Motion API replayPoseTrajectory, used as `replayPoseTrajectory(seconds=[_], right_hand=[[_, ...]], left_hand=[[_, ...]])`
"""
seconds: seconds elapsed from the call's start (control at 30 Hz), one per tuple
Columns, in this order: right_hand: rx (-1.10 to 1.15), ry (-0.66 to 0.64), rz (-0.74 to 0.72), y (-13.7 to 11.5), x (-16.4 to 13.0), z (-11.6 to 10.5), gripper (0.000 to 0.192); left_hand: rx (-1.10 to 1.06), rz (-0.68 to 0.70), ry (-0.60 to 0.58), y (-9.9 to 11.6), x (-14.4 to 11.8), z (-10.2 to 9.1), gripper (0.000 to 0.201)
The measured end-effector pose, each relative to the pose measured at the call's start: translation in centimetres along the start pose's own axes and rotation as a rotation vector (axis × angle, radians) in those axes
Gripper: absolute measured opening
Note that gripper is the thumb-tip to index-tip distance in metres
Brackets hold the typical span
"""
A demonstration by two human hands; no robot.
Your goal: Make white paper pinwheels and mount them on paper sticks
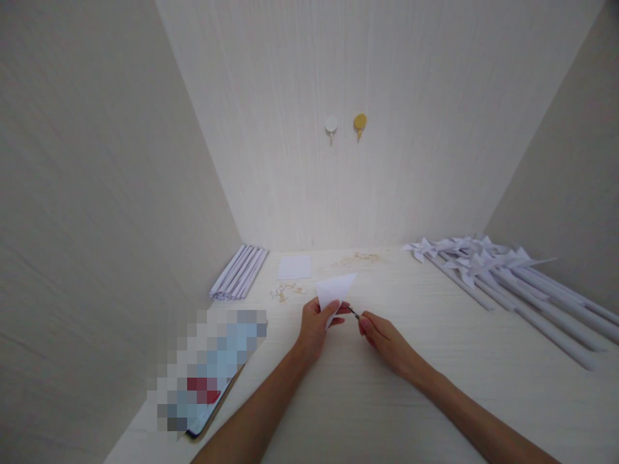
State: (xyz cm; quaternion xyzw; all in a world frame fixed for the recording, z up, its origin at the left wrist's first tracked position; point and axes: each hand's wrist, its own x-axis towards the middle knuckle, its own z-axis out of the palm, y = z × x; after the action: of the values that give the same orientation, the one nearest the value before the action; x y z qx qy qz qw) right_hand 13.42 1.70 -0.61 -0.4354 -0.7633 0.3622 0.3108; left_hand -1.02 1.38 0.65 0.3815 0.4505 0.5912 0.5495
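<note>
My left hand (316,322) pinches a piece of white paper (334,287), which looks folded into a triangle, between the thumb and fingers. A slim, dark, pointed metal tool (354,313) is gripped in my right hand (382,338). Its tip reaches the paper's right edge, close to my left fingers; whether it touches or cuts the paper I cannot tell. My right fingers hide the tool's handle, so its exact kind is unclear. Behind my left hand lie a flat white paper square (294,267) and a scatter of small pale pieces (287,291).
Rolled white paper sticks (239,272) lie stacked at the back left. White paper pinwheels (483,258) on sticks are piled along the right. A phone (217,374), partly pixelated, lies at the left. Small tan bits (366,257) sit near the back wall, where two round hooks (360,121) hang.
</note>
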Motion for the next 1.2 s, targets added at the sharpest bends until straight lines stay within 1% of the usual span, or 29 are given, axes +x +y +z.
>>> replayPoseTrajectory(seconds=[0.23, 0.37, 0.47, 0.53, 0.87, 1.07, 1.2], right_hand=[[0.063, -0.012, 0.019, 0.0, 0.1, 0.0, 0.037], [0.144, -0.078, 0.044, 0.1, 0.2, -0.4, 0.038], [0.21, -0.146, 0.063, 0.2, 0.3, -0.6, 0.038], [0.241, -0.168, 0.068, 0.3, 0.3, -0.7, 0.039], [0.245, -0.19, 0.086, 0.2, 0.3, -1.0, 0.04], [0.29, -0.171, 0.102, 0.5, 0.3, -0.8, 0.039], [0.258, -0.17, 0.086, 0.3, 0.3, -0.9, 0.039]], left_hand=[[-0.02, -0.009, -0.001, 0.1, 0.0, 0.0, 0.019], [-0.038, -0.021, -0.015, 0.2, 0.0, -0.1, 0.015], [-0.051, -0.051, -0.042, 0.4, 0.1, -0.2, 0.014], [-0.059, -0.067, -0.059, 0.4, 0.2, -0.4, 0.013], [-0.088, -0.093, -0.066, 0.3, 0.3, -0.5, 0.011], [-0.112, -0.107, -0.073, 0.4, 0.2, -0.5, 0.012], [-0.101, -0.098, -0.075, 0.3, 0.2, -0.5, 0.011]])
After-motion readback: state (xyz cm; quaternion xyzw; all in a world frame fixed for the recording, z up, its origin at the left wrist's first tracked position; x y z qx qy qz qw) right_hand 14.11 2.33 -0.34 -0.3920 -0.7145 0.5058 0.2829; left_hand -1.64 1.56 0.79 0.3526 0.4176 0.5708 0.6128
